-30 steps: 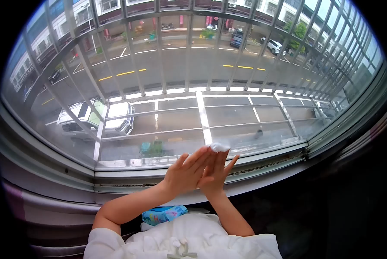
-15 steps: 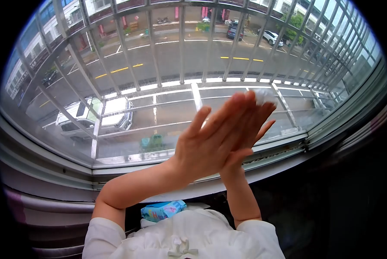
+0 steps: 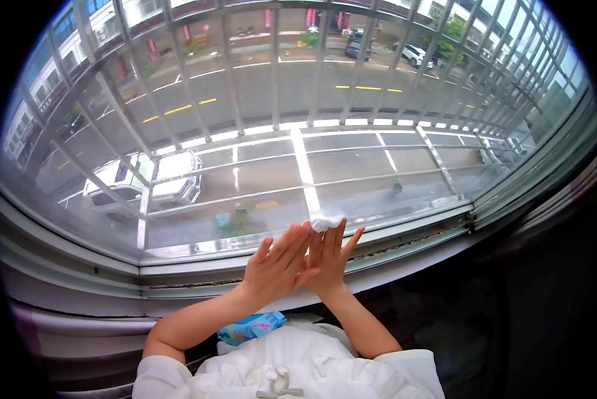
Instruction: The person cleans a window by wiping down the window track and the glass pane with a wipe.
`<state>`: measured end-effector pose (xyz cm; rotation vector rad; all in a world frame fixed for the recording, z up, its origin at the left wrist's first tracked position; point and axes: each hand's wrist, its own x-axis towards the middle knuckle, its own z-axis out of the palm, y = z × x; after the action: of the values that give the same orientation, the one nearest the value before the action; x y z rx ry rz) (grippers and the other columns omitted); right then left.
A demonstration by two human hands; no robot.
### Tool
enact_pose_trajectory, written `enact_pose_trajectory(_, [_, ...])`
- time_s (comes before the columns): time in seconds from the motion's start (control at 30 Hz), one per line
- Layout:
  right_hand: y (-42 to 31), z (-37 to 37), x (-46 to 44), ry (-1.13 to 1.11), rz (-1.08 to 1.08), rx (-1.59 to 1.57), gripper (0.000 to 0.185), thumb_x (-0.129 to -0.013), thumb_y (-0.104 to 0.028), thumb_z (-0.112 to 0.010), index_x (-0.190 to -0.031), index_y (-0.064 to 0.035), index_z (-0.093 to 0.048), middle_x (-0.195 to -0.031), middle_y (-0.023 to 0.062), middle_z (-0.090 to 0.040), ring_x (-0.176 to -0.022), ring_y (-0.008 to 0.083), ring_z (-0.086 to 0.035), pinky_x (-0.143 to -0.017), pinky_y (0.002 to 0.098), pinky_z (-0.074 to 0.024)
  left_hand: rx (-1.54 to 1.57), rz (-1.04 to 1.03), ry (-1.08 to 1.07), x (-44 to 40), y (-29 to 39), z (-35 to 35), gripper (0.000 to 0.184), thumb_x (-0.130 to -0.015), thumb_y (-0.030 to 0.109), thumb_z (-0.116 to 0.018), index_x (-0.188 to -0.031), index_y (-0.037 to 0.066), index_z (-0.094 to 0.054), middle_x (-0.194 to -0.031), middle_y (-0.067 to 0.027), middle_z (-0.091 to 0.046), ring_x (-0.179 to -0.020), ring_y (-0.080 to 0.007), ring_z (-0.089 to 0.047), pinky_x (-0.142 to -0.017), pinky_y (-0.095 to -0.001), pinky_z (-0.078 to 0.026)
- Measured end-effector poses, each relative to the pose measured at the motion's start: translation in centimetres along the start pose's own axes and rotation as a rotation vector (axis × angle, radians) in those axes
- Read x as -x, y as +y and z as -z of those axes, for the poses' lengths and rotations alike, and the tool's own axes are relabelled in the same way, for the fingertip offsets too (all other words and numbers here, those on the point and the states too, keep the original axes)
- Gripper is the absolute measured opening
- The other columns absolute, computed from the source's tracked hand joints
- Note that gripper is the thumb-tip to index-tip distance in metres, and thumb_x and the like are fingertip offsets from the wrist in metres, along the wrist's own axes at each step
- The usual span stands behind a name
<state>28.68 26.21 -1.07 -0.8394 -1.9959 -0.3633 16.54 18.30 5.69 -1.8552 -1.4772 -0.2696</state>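
A crumpled white wipe point(image 3: 326, 223) lies against the lower window glass point(image 3: 365, 193), under the fingertips of my right hand point(image 3: 325, 263). That hand holds the wipe there with its fingers stretched and its thumb pointing left. My left hand point(image 3: 277, 267) is open, fingers extended, overlapping the edge of my right hand. Its fingertips come close to the wipe's left side; whether they touch it I cannot tell. Below my left forearm a blue patterned soft packet point(image 3: 252, 328) sits by the white clothing.
A window frame with a sliding track point(image 3: 405, 247) runs below the glass. Outside stand metal security bars point(image 3: 275, 80), with a street, a white car point(image 3: 172, 176) and buildings beyond. Striped fabric point(image 3: 79, 326) hangs at lower left; the lower right is dark.
Both hands have moved down and left across the glass with the wipe, from the upper middle to near the bottom frame. The two hands now overlap less.
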Motion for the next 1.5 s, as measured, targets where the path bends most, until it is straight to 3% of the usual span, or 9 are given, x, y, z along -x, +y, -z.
enact_pose_trajectory(0.1, [1.4, 2.3, -4.5, 0.050, -0.013, 0.065, 0.071, -0.099, -0.043, -0.040, -0.156, -0.0094, -0.012, -0.161, 0.0186, -0.003, -0.149, 0.0383, -0.005, -0.110, 0.0718, -0.0017, 0.009, 0.003, 0.083, -4.0, -0.3, 1.0, 0.068, -0.099, 0.059, -0.029, -0.141, 0.010, -0.051, -0.154, -0.0060, -0.037, -0.146, -0.0204, -0.025, -0.119, -0.0503, 0.003])
enact_pose_trajectory(0.2, [2.7, 4.8, -8.5, 0.098, -0.144, -0.054, 0.076, -0.099, -0.060, -0.013, -0.155, -0.0092, -0.016, -0.162, 0.0176, 0.002, -0.150, 0.0310, 0.010, -0.112, 0.0605, 0.0144, 0.021, 0.040, 0.220, -8.5, -0.2, 2.8, 0.069, -0.099, 0.060, -0.027, -0.142, 0.011, -0.050, -0.154, -0.0039, -0.037, -0.146, -0.0196, -0.025, -0.119, -0.0509, 0.004])
enact_pose_trajectory(0.27, [3.6, 5.5, -9.1, 0.150, -0.125, 0.022, 0.076, -0.099, -0.060, -0.011, -0.155, -0.0087, -0.017, -0.162, 0.0166, 0.000, -0.150, 0.0292, 0.009, -0.114, 0.0569, 0.0125, -0.009, 0.039, 0.250, -10.3, 0.0, 3.7, 0.070, -0.098, 0.061, -0.026, -0.143, 0.011, -0.048, -0.154, -0.0027, -0.037, -0.146, -0.0186, -0.025, -0.119, -0.0513, 0.005])
enact_pose_trajectory(0.33, [4.1, 5.5, -8.4, 0.147, -0.119, 0.049, 0.073, -0.101, -0.057, -0.016, -0.155, -0.0080, -0.016, -0.162, 0.0164, -0.002, -0.150, 0.0295, 0.006, -0.116, 0.0564, 0.0090, 0.005, 0.033, 0.243, -10.1, 0.4, 3.4, 0.070, -0.099, 0.060, -0.025, -0.143, 0.011, -0.048, -0.154, -0.0028, -0.036, -0.146, -0.0182, -0.025, -0.119, -0.0513, 0.005])
enact_pose_trajectory(0.4, [4.3, 4.1, -6.2, 0.037, -0.102, -0.005, 0.066, -0.099, -0.035, -0.042, -0.153, -0.0040, -0.021, -0.160, 0.0208, -0.013, -0.150, 0.0313, -0.011, -0.116, 0.0619, -0.0043, 0.018, 0.022, 0.233, -9.1, 0.9, 2.5, 0.070, -0.099, 0.060, -0.024, -0.144, 0.011, -0.047, -0.155, -0.0030, -0.036, -0.146, -0.0179, -0.025, -0.119, -0.0513, 0.005])
enact_pose_trajectory(0.6, [2.5, 1.5, 2.9, -0.259, -0.143, -0.010, 0.066, -0.094, -0.025, -0.050, -0.146, 0.0084, -0.027, -0.152, 0.0327, -0.020, -0.146, 0.0438, -0.015, -0.112, 0.0696, -0.0093, -0.015, -0.107, 0.044, -2.8, 3.0, -1.9, 0.070, -0.100, 0.058, -0.022, -0.146, 0.010, -0.043, -0.157, -0.0031, -0.032, -0.147, -0.0173, -0.021, -0.119, -0.0505, 0.005])
enact_pose_trajectory(0.9, [4.2, 3.4, -3.7, -0.050, -0.253, -0.142, 0.072, -0.101, -0.040, -0.035, -0.154, -0.0006, -0.007, -0.161, 0.0220, 0.000, -0.150, 0.0358, 0.002, -0.117, 0.0588, 0.0006, 0.022, -0.095, 0.110, -8.5, 2.3, 1.3, 0.068, -0.100, 0.056, -0.023, -0.149, 0.012, -0.038, -0.157, -0.0032, -0.030, -0.147, -0.0178, -0.022, -0.120, -0.0492, 0.001])
enact_pose_trajectory(1.27, [13.3, 6.2, -9.8, 0.350, -0.404, -0.087, 0.072, -0.102, -0.049, -0.024, -0.155, -0.0027, -0.009, -0.162, 0.0172, -0.009, -0.150, 0.0281, -0.006, -0.118, 0.0525, 0.0057, 0.224, 0.008, 0.070, -6.2, 1.5, 4.3, 0.065, -0.093, 0.051, -0.047, -0.143, 0.010, -0.048, -0.154, -0.0025, -0.037, -0.146, -0.0179, -0.027, -0.121, -0.0465, -0.004])
enact_pose_trajectory(1.5, [12.2, 5.1, -9.0, 0.422, -0.524, -0.263, 0.069, -0.103, -0.046, -0.024, -0.155, -0.0037, -0.008, -0.162, 0.0175, -0.005, -0.150, 0.0291, -0.003, -0.119, 0.0505, 0.0016, 0.216, 0.231, 0.093, -3.6, 0.1, 2.7, 0.058, -0.096, 0.048, -0.043, -0.143, 0.014, -0.049, -0.154, 0.0000, -0.037, -0.146, -0.0193, -0.026, -0.120, -0.0504, -0.006])
